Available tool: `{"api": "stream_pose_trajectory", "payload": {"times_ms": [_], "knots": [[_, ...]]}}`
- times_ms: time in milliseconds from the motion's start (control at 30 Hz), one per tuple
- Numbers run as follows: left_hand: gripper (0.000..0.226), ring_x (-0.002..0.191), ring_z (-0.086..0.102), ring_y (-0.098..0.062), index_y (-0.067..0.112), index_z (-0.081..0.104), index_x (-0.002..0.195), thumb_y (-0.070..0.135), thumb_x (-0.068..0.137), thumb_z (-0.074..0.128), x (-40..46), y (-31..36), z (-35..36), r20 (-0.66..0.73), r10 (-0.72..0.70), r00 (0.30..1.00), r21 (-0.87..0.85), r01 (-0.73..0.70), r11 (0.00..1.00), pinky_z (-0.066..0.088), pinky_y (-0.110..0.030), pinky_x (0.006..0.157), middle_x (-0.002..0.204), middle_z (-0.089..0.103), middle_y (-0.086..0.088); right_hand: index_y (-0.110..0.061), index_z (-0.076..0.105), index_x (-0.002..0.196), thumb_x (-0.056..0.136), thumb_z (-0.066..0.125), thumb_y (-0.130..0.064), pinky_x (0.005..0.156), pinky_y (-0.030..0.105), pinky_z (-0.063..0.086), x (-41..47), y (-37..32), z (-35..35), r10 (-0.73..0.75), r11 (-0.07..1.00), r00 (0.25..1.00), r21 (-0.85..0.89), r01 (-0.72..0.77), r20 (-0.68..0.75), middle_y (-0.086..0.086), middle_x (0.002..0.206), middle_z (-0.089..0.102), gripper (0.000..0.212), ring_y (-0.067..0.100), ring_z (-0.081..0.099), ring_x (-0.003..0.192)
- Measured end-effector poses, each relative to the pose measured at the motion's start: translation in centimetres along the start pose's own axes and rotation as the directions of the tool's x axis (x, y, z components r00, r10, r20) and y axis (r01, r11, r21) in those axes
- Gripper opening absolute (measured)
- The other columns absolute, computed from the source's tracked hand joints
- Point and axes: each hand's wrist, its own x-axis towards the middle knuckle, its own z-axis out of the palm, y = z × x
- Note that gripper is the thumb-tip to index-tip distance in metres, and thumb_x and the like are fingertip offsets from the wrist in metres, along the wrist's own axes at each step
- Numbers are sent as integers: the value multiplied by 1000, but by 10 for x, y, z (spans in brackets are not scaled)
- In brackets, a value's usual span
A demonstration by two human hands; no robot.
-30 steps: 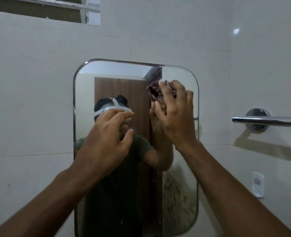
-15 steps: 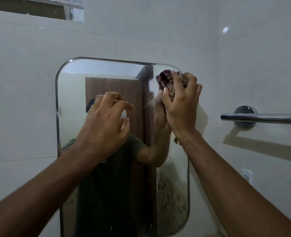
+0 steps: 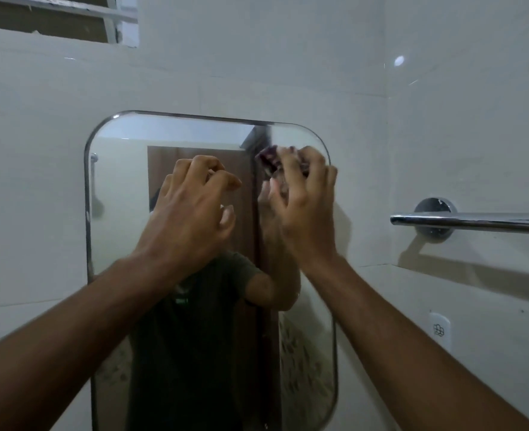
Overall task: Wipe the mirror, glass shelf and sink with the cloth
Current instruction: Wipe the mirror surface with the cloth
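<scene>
The rounded wall mirror [image 3: 123,231] hangs straight ahead on the pale tiles. My right hand [image 3: 306,213] grips a crumpled dark red cloth [image 3: 267,157] and presses it against the glass near the mirror's upper right corner. My left hand [image 3: 191,219] is raised in front of the mirror's middle with its fingers loosely curled and nothing in them; I cannot tell whether the fingertips touch the glass. The glass shelf and the sink are out of view.
A chrome towel bar [image 3: 474,222] sticks out from the right wall at hand height. Below it sits a white wall socket [image 3: 439,329]. A small window [image 3: 54,20] is high at the upper left.
My right hand has slid the cloth from the upper middle of the mirror towards its right edge. The left hand has stayed in front of the glass.
</scene>
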Motion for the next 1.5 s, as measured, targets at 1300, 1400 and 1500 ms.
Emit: {"api": "stream_pose_trajectory", "payload": {"times_ms": [1300, 1400, 1500], "knots": [[32, 107, 44, -23, 16, 57, 113, 28, 84, 57, 3, -35, -39, -128, -114, 985, 133, 131, 982, 40, -37, 84, 116, 51, -6, -19, 48, 144, 99, 56, -32, 93, 36, 52, 11, -39, 12, -201, 976, 977, 101, 193, 76, 10, 143, 41, 48, 23, 41, 116], [31, 105, 45, -22, 16, 57, 112, 29, 84, 58, -3, -44, -46, -134, -102, 986, 164, 124, 979, 43, -37, 83, 115, 52, -5, -19, 53, 140, 100, 52, -33, 94, 36, 52, 32, -29, 12, 59, 994, 997, 100, -54, -54, 11, 139, 44, 43, 24, 43, 119], [31, 108, 44, -20, 17, 55, 113, 30, 84, 58, -8, -55, -52, -138, -137, 981, 179, 161, 971, 42, -34, 84, 117, 51, -4, -17, 54, 138, 101, 50, -32, 95, 37, 51, 37, -52, 18, 126, 990, 989, 77, -120, -77, 12, 139, 45, 40, 25, 44, 119]]}}
